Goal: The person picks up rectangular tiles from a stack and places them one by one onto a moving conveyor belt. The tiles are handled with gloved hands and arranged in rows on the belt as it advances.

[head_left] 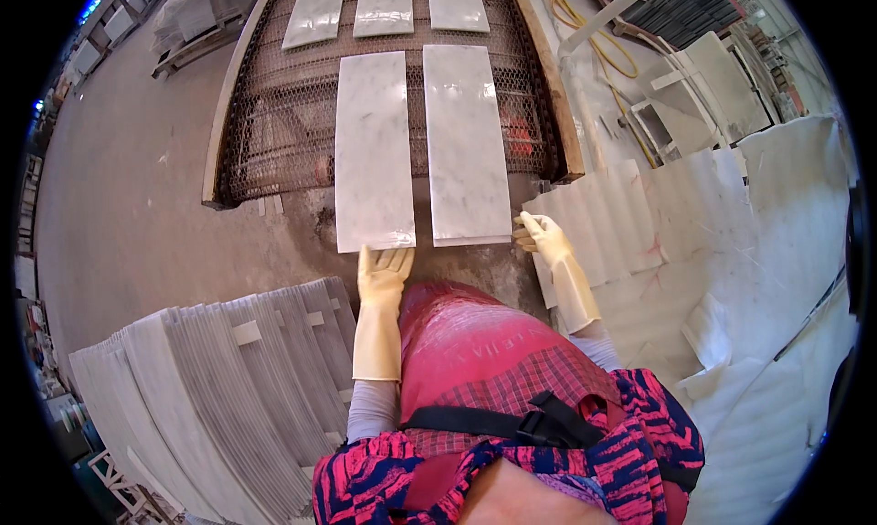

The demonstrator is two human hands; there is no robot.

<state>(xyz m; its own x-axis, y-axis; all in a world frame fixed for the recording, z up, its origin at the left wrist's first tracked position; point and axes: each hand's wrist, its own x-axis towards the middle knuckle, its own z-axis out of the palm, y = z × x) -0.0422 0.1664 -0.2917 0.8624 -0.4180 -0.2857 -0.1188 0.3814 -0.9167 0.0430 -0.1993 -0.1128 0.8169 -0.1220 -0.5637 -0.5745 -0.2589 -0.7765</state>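
Two long white marble tiles lie side by side, their far ends on a wire-mesh conveyor [274,150] and their near ends sticking out toward me. My left hand [382,269], in a yellow rubber glove, is flat with fingers apart against the near edge of the left tile [373,150]. My right hand [539,234], also gloved, hovers with fingers loosely spread just right of the near corner of the right tile [468,141], beside a stack of upright white tiles [603,223]. Neither hand grips anything.
Three more marble tiles [384,6] lie farther along the conveyor. A rack of grey tiles on edge [219,388] stands at my lower left. White slabs [776,278] lean at the right. Yellow hose [594,31] and pallets sit beyond. Bare concrete floor [128,205] lies to the left.
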